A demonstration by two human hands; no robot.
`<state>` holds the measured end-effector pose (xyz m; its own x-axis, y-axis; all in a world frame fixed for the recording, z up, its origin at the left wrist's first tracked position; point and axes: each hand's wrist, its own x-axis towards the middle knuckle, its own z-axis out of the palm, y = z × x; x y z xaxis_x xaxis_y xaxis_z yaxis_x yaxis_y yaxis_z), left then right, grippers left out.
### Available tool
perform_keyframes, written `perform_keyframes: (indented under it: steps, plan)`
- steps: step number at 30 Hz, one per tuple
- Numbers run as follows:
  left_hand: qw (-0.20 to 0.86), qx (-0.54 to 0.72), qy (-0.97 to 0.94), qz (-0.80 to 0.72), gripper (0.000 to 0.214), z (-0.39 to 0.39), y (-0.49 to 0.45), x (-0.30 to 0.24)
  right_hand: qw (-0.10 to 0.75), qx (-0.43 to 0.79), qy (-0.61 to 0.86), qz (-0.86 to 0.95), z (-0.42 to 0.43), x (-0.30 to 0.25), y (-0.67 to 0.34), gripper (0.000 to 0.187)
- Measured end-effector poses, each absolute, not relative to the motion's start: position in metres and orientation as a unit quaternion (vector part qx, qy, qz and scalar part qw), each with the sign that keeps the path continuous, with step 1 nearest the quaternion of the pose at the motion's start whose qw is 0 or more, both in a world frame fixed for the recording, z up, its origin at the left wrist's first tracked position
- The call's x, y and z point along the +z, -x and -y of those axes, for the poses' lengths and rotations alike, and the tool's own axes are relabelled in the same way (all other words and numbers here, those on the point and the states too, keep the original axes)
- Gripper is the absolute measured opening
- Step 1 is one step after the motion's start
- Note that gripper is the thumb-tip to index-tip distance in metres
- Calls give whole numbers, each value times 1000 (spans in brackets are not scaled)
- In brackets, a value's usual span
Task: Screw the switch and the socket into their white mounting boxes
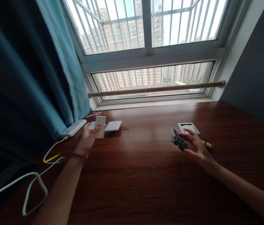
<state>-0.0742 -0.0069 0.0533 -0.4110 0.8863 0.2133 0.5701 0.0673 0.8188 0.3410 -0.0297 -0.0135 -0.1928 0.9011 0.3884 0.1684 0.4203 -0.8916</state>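
My left hand (89, 137) grips a flat white switch plate (101, 127), held upright above the left side of the table. Just behind it lies a white wall socket (113, 126), with another white piece partly hidden by my fingers. Over on the right, my right hand (197, 148) holds a wall socket module (179, 140) by its edges, its dark back turned partly toward me. A white square frame (189, 127) lies behind that hand. A yellow-and-black tool (206, 144), perhaps a screwdriver, is partly covered by it.
Several small screws (126, 128) lie beside the white socket. A white power strip (74, 128) with a looping white cable (38, 176) runs along the left, near a yellow strip (52, 157). A blue curtain (59, 62) hangs at left; a rail (157, 89) crosses the window.
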Motion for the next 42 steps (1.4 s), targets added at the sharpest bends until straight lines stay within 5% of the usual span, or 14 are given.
perform_keyframes:
  steps: [2, 4, 6, 14, 24, 32, 39, 42]
  plan:
    - [275, 458, -545, -646, 63, 15, 35, 53, 536, 460, 363, 608, 28, -8, -335, 53]
    - [575, 454, -507, -455, 70, 23, -6, 46, 559, 526, 326, 552, 27, -4, -328, 49]
    - [736, 399, -427, -342, 70, 30, -42, 34, 570, 568, 294, 516, 26, -4, -323, 49]
    - [865, 323, -310, -227, 65, 30, -117, 4, 567, 690, 246, 376, 35, -14, -324, 42]
    - [775, 438, -345, -296, 48, 42, -122, 0, 565, 680, 278, 376, 38, -17, -325, 40]
    - [696, 413, -536, -238, 80, 35, -122, -1, 567, 674, 308, 359, 37, -13, -326, 40]
    - [293, 363, -773, -429, 91, 33, -111, -19, 579, 655, 302, 381, 34, -14, -327, 35]
    - [202, 328, -806, -449, 90, 35, -109, -21, 578, 630, 326, 404, 33, -15, -327, 34]
